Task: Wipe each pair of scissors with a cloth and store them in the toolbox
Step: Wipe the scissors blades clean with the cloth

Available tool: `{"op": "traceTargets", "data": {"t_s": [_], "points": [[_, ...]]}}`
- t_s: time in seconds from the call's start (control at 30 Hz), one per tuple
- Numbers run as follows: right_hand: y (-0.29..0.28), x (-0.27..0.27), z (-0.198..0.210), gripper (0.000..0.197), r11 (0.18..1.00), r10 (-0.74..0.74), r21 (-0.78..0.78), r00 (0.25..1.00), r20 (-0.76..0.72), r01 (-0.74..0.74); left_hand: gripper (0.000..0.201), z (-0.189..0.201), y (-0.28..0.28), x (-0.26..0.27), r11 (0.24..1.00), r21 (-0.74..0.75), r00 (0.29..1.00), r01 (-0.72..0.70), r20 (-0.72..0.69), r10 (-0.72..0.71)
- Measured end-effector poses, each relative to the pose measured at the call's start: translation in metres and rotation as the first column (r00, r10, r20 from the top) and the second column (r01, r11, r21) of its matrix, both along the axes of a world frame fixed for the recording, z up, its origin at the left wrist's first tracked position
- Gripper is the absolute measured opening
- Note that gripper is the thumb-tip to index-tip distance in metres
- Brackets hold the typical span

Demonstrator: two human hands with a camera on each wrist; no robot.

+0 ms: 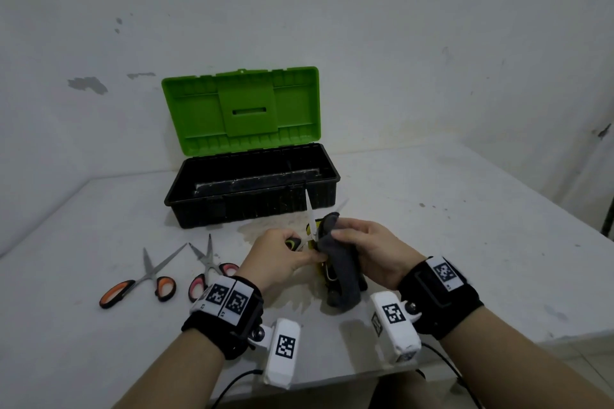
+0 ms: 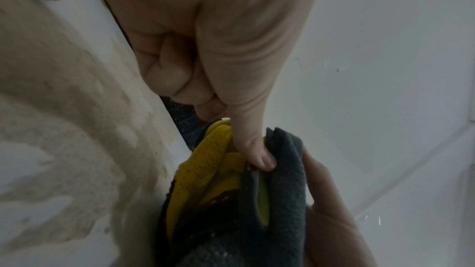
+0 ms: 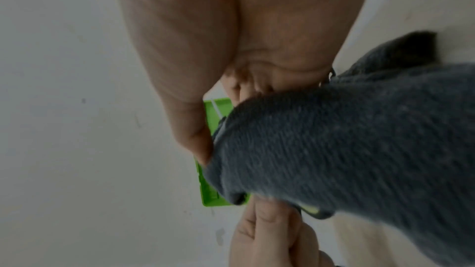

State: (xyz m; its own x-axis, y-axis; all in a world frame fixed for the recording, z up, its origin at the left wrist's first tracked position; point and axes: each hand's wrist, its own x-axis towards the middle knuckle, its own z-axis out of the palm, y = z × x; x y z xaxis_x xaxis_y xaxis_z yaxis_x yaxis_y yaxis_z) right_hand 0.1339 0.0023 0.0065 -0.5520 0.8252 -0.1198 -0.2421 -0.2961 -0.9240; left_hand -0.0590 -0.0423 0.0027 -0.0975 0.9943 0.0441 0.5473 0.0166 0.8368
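Scissors [image 1: 310, 219] at frame centre, rigid and sharp-tipped, are pinched at the green-black handle by the left hand [image 1: 279, 256]; the right hand [image 1: 372, 249] clamps soft grey cloth [image 1: 342, 269] around the blade, before the open toolbox [image 1: 252, 189].

Left forearm: reaching in from the lower left, black wrist strap with white marker tags on top.
Left grip [image 1: 277, 257]: fingers curled tight, thumb tip pressing forward.
Right forearm: coming in from the lower right, strapped the same way.
Right grip [image 1: 368, 251]: curled and pinching, meeting the left at centre.
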Motion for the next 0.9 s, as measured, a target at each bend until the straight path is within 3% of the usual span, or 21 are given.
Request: {"op": "traceTargets", "data": {"t_s": [0.07, 0.23, 0.43, 0.53, 0.6, 0.67, 0.8, 0.9], "points": [[0.000, 0.001, 0.000, 0.030, 0.999, 0.030, 0.020, 0.999, 0.012, -0.031, 0.045, 0.000, 0.000, 0.001, 1.000, -0.002, 1.000, 0.011, -0.017, -0.011], [-0.002, -0.003, -0.001, 0.022, 0.987, -0.144, 0.080, 0.988, 0.058, 0.139, 0.044, 0.004, 0.000, 0.008, 1.000, 0.022, 1.000, 0.006, -0.028, -0.005], [-0.004, -0.012, -0.005, 0.021, 0.974, -0.207, 0.129, 0.966, 0.152, 0.189, 0.041, 0.005, -0.004, 0.011, 0.999, 0.041, 0.997, 0.003, -0.074, 0.000], [-0.004, -0.015, -0.006, 0.024, 0.954, -0.287, 0.141, 0.944, 0.162, 0.266, 0.028, 0.001, -0.002, 0.010, 0.998, 0.055, 1.000, -0.020, 0.020, 0.019], [-0.004, -0.016, -0.006, 0.031, 0.937, -0.345, 0.106, 0.929, 0.134, 0.333, 0.022, -0.003, 0.002, 0.008, 0.995, 0.065, 0.987, -0.073, 0.149, 0.062], [-0.007, -0.019, -0.005, 0.025, 0.919, -0.393, 0.070, 0.917, 0.065, 0.389, 0.020, -0.004, 0.002, 0.012, 0.988, 0.059, 0.947, -0.145, 0.297, 0.121], [-0.013, -0.027, -0.003, 0.030, 0.916, -0.399, 0.031, 0.917, -0.010, 0.399, 0.033, -0.008, 0.006, 0.024, 0.961, -0.092, 0.812, -0.260, 0.518, 0.269], [-0.019, -0.034, -0.001, 0.031, 0.937, -0.348, 0.001, 0.937, -0.036, 0.349, 0.055, -0.010, 0.013, 0.029, 0.918, -0.109, 0.786, -0.381, 0.484, 0.384]]}}
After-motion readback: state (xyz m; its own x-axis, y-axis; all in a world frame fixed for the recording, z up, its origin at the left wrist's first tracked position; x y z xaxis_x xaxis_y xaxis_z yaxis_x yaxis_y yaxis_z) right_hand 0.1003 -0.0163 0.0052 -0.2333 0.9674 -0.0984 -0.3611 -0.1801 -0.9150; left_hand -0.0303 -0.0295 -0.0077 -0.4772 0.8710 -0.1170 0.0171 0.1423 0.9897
